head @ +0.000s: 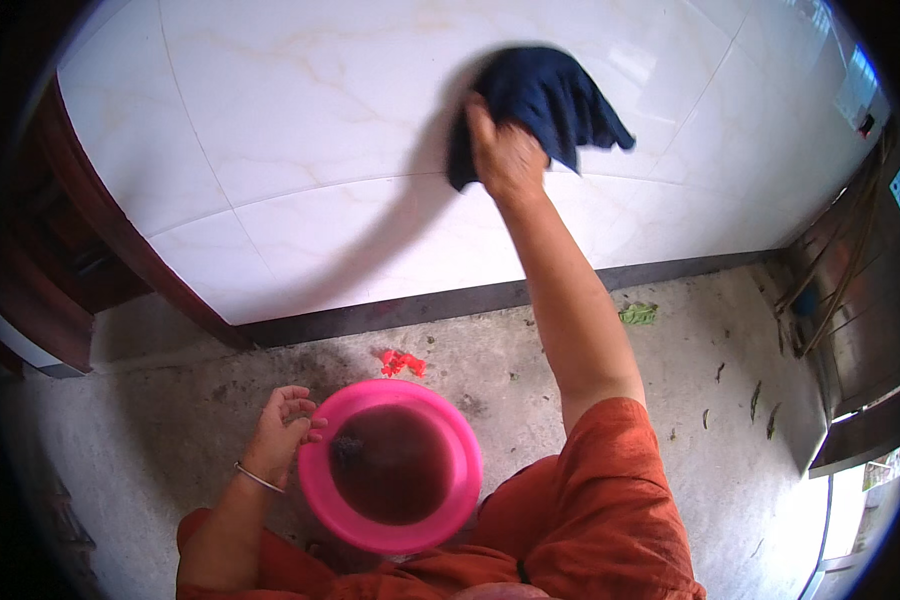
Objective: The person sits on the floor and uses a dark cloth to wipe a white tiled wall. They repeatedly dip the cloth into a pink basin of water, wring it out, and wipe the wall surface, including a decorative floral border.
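My right hand (511, 157) is stretched up the wall and presses a dark blue cloth (544, 90) against the white marble-look tiles (322, 112). The cloth fans out to the right, and its folds hide most of my fingers. Low on the left, my left hand (283, 424) hangs with loosely curled fingers apart, holding nothing. Its fingertips overlap the left rim of a pink plastic basin (465, 465); whether they touch it I cannot tell. Dark, murky water (397, 472) fills much of the basin, with some froth near its left side.
Red scraps (403, 363) lie on the concrete floor (487, 360) between basin and wall. A green leaf (637, 313) and several dry bits are scattered to the right. A dark wooden door frame (120, 217) borders the left. Long sticks (844, 262) lean at the right.
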### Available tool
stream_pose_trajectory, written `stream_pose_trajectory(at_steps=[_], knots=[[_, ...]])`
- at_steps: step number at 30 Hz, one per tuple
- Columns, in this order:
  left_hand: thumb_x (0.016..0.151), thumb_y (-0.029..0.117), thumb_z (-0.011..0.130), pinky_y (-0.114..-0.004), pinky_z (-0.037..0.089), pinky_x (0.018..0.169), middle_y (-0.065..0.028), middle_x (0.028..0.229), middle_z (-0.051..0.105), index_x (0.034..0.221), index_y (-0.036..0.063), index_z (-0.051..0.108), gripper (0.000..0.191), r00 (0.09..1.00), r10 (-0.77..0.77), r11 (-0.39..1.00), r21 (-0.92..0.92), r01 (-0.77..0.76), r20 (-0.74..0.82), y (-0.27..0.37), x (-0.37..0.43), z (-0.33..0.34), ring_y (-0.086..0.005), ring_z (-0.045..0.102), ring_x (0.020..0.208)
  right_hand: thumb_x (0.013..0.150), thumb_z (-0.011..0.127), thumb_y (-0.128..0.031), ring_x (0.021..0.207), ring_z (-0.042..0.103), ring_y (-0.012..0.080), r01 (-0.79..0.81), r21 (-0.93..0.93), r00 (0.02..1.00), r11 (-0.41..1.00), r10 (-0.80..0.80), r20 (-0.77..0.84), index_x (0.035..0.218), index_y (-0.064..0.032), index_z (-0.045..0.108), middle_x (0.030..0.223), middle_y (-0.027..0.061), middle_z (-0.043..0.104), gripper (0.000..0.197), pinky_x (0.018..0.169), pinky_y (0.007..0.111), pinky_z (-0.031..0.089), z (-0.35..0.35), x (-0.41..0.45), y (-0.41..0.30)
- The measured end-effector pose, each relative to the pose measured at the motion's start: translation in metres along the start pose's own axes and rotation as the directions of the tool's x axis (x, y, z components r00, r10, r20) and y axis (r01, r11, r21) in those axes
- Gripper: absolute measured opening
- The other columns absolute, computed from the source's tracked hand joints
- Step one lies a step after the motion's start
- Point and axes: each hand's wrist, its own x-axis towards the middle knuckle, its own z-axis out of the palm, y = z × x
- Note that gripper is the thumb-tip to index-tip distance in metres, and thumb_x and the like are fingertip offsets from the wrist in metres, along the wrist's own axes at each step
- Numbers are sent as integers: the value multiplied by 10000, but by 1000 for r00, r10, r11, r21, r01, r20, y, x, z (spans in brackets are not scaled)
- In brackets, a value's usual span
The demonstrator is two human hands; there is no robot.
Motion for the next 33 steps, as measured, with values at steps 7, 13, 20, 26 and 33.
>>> stream_pose_trajectory(at_steps=[7,13,20,26,33], knots=[[743,-79,494,-284,504,652,-112,1015,465,1138,51,413,424,999,7,999,-42,-4,54,-7,13,5,-202,582,836,660,608,-310,1137,412,384,660,-30,745,751,-648,159,1100,-144,569,1173,146,519,472,963,590,250,59,-12,-80],[724,-77,515,-289,503,617,-96,998,461,1139,63,398,454,999,-19,1000,-20,19,-38,-18,16,-3,-222,580,824,876,433,-243,1153,380,452,620,-525,777,583,-361,516,1226,-48,464,1212,277,449,402,999,521,262,24,-39,22],[754,-77,462,-295,500,657,-104,1019,477,1148,69,398,425,999,-33,999,-33,33,2,-16,11,-2,-204,582,834,854,551,-311,934,562,398,-580,-130,813,804,560,-159,987,119,557,1025,287,572,450,828,374,434,-38,-42,59],[750,-79,455,-290,497,653,-103,1023,469,1152,65,390,432,1000,-11,1000,-26,11,4,-25,23,-3,-206,581,832,704,736,-146,826,579,252,-4,-118,956,993,-31,-292,892,-8,608,864,106,627,266,797,335,429,-20,-22,32],[753,-70,472,-292,493,652,-95,1027,456,1166,73,376,448,1000,-18,999,-43,18,-13,-26,23,-5,-214,579,833,693,764,-183,747,612,198,-230,87,923,969,245,-297,854,-12,629,839,77,651,271,726,288,474,-21,-13,33]])
